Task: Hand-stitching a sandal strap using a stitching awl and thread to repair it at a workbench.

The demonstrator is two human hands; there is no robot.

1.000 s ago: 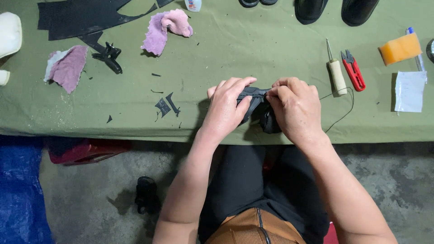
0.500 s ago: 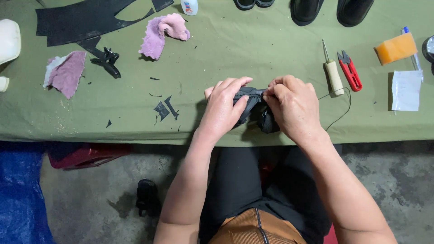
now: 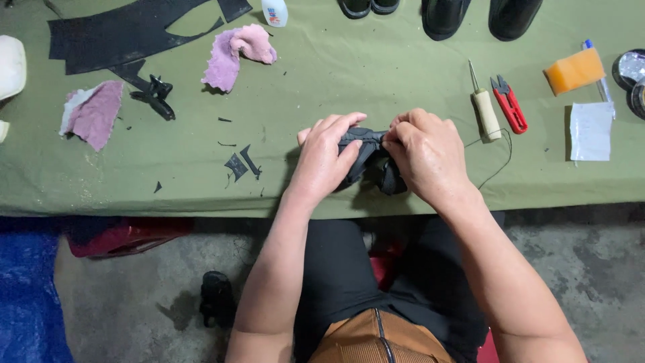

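Note:
Both my hands grip a small black leather piece (image 3: 368,156) at the near edge of the green cloth-covered table (image 3: 322,81). My left hand (image 3: 327,158) curls over its left side, fingers pressed on top. My right hand (image 3: 424,153) pinches its right side, and most of the piece is hidden under the fingers. A thin black thread (image 3: 498,156) runs from under my right hand towards an awl with a pale wooden handle (image 3: 485,107).
Red thread snips (image 3: 508,104) lie beside the awl. An orange sponge (image 3: 573,70) and a white cloth (image 3: 591,131) sit at right. Black leather sheets (image 3: 127,33), scraps (image 3: 240,163) and pink rags (image 3: 235,54) lie at left. Black shoes (image 3: 470,13) stand at the far edge.
My hands keep the same grip on the black piece with only slight finger movement. The view has shifted a little.

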